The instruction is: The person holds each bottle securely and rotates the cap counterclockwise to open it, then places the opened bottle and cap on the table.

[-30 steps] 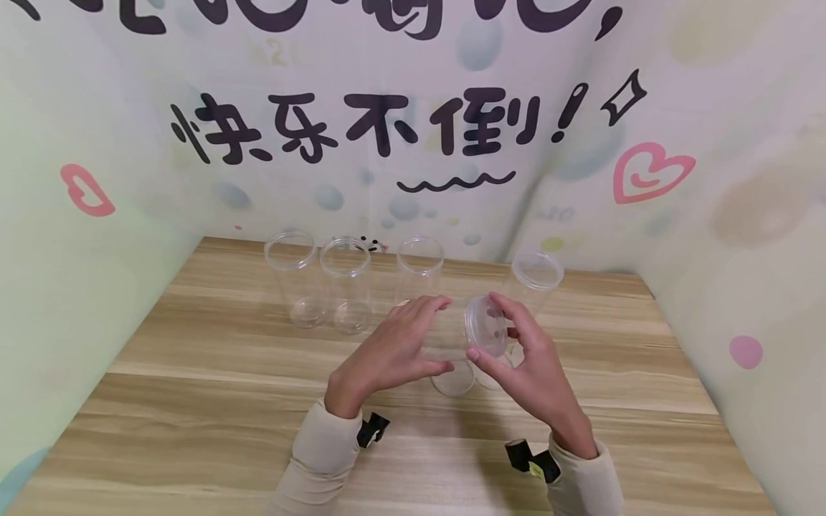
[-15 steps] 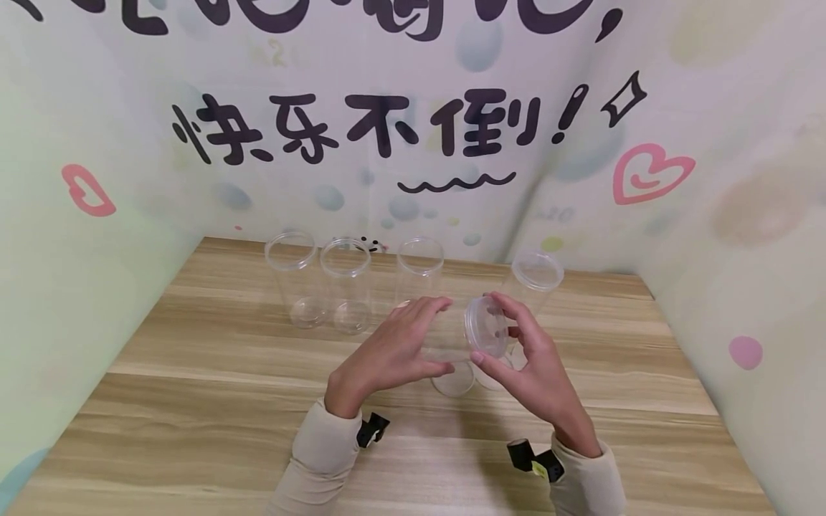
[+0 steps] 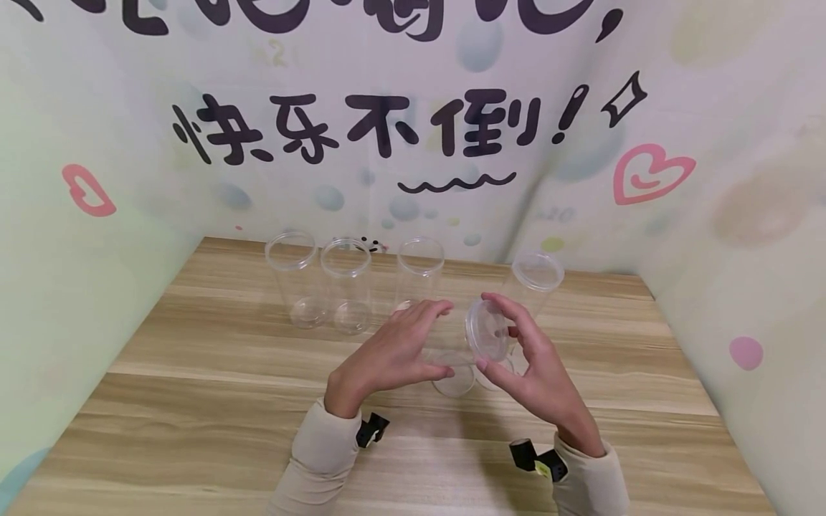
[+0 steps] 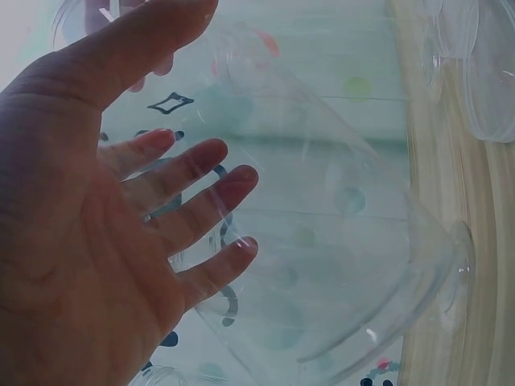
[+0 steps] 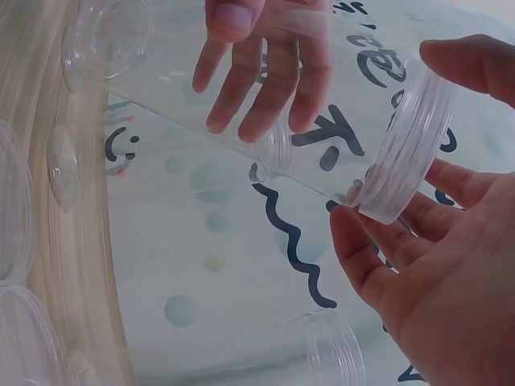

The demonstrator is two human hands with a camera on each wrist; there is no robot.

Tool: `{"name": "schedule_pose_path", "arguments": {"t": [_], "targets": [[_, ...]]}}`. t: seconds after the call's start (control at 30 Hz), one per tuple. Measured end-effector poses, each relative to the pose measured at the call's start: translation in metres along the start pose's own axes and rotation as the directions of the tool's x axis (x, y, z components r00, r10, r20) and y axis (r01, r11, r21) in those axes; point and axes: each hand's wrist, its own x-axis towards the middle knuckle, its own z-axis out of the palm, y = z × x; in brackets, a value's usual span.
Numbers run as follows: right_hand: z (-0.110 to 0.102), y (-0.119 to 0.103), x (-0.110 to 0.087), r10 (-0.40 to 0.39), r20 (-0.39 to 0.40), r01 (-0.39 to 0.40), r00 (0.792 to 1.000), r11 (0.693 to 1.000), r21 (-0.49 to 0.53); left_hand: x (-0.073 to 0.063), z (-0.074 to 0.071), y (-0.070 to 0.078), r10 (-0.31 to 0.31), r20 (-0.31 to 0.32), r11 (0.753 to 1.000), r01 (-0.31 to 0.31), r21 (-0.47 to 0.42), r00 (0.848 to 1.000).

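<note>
A clear plastic jar [image 3: 444, 337] lies sideways in the air above the table. My left hand [image 3: 390, 352] holds its body, with the thumb on the near side and the fingers round the far side. At the jar's right end is a clear ridged lid [image 5: 408, 145], which my right hand [image 3: 538, 373] grips by the rim between thumb and fingers. In the right wrist view the lid sits over the jar's mouth; how tightly it is seated I cannot tell. Below the jar, two flat clear lids [image 3: 453, 380] rest on the table.
Several clear jars stand upright at the back of the wooden table [image 3: 213, 430]: a left jar [image 3: 290, 287], one beside it [image 3: 348, 290], a middle jar [image 3: 419, 279] and a right jar [image 3: 535, 276] behind my right hand. A printed cloth [image 3: 361, 201] closes off the back.
My right fingers and thumb have shifted slightly round the lid's rim, and the lid's face has turned a little. The left hand has stayed nearly still with the jar.
</note>
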Motion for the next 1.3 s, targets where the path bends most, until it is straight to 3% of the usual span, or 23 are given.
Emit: {"name": "schedule_pose_path", "arguments": {"t": [0.3, 0.57, 0.73, 1.03, 1.3], "targets": [[0.0, 0.005, -0.001, 0.03, 0.055, -0.031, 0.998, 0.999, 0.025, 0.001, 0.001, -0.001, -0.005, 0.001, 1.0, 0.005, 0.021, 1.0], [0.003, 0.01, 0.0, 0.17, -0.073, -0.169, 0.983, 0.985, 0.023, 0.003, 0.004, -0.001, -0.037, -0.082, 0.997, 0.043, 0.067, 0.996], [0.008, 0.008, 0.001, 0.215, -0.135, -0.217, 0.967, 0.976, 0.005, 0.004, 0.007, 0.001, -0.034, -0.129, 0.994, 0.047, 0.1, 0.991], [0.011, 0.006, 0.003, 0.315, -0.137, -0.329, 0.939, 0.938, -0.104, 0.005, 0.01, 0.003, 0.016, -0.135, 0.982, 0.01, 0.187, 0.991], [0.012, 0.008, 0.004, 0.305, -0.149, -0.328, 0.941, 0.93, -0.168, 0.004, 0.01, 0.003, 0.03, -0.139, 0.973, 0.002, 0.23, 0.99]]}}
